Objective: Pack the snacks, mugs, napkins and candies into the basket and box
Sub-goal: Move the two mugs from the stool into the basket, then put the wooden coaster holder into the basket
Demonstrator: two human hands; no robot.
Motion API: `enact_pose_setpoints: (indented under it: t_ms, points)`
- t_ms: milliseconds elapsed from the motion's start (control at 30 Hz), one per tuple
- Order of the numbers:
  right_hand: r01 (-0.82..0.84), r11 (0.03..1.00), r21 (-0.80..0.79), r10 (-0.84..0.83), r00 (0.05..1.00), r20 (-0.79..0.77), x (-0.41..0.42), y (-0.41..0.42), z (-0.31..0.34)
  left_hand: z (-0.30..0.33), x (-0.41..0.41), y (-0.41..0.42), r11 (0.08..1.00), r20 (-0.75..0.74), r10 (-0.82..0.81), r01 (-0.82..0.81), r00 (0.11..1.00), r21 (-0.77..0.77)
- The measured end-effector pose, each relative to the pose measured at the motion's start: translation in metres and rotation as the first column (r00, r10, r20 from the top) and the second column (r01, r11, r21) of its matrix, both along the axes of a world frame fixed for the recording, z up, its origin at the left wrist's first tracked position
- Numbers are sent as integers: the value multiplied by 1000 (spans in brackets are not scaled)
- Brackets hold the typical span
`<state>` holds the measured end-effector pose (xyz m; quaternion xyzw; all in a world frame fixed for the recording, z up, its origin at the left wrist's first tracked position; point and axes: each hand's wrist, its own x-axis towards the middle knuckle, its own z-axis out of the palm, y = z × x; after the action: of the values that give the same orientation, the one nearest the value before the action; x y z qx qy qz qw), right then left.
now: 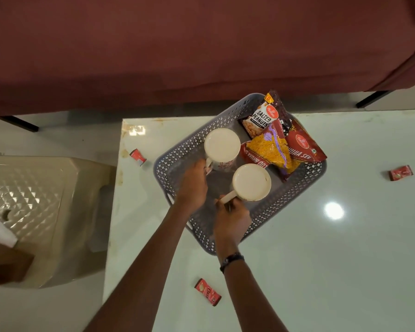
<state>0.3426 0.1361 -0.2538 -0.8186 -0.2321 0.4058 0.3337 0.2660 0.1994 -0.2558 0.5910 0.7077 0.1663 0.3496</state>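
Head view: a grey perforated basket [177, 159] sits on a pale glossy table [321, 259], set at an angle to the table's edges. Inside it, at the far right end, lie the snack packets: a salted peanuts packet [259, 121], a yellow sev packet [271, 149] and a red bhujia sev packet [302, 144], overlapping one another and leaning over the rim. Two white mugs stand upright in the basket. The left hand [193, 185] grasps the handle of the far mug [222, 146]. The right hand [231, 218] pinches the handle of the near mug [251, 182]; a dark band circles that wrist. Both forearms cross the basket's near rim and hide part of its floor.

Three red candies lie loose on the table, well apart from the basket: one at the left edge [137, 156], one at the right [400, 173], one near the front [207, 292]. A beige plastic stool [46, 212] stands left of the table. A maroon cloth [201, 44] fills the background.
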Motion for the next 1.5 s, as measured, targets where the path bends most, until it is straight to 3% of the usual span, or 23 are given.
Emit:
enact_pose_setpoints:
  t_ms: [200,300,367,467,600,833,900,1000,1100,1333,1400,1500]
  points:
    - [-237,971,-43,239,967,84,14,-20,31,37,-21,-39,983,130,112,-130,985,132]
    - [-315,948,45,306,942,139,8,-46,58,62,-47,-76,962,227,170,-212,959,174]
    - [-440,887,139,412,891,192,-5,-59,76,75,-72,-102,928,296,294,-346,909,140]
    - [-617,751,236,596,787,161,-46,-68,91,90,-115,-141,820,364,495,-563,789,105]
    - [-783,541,306,801,591,95,-122,-76,95,103,-171,-192,609,341,715,-783,610,123]
    - [-941,117,316,960,189,209,-257,-103,80,87,-253,-245,244,320,899,-949,299,200]
    - [-950,15,313,958,103,267,-287,-109,75,82,-272,-248,192,330,911,-963,247,191]
    - [-960,-100,260,933,0,360,-321,-112,71,74,-297,-246,219,314,919,-971,238,95]
    - [-971,-145,192,908,-53,416,-343,-106,68,69,-314,-242,267,287,925,-964,250,-21]
    - [-976,-207,66,867,-152,474,-352,-97,64,66,-326,-238,379,259,893,-926,368,9]
    - [-973,-205,110,868,-129,479,-346,-98,65,70,-324,-238,405,262,879,-914,399,33]
    - [-965,-136,225,861,-3,509,-326,-98,68,78,-314,-237,468,269,843,-882,466,61]
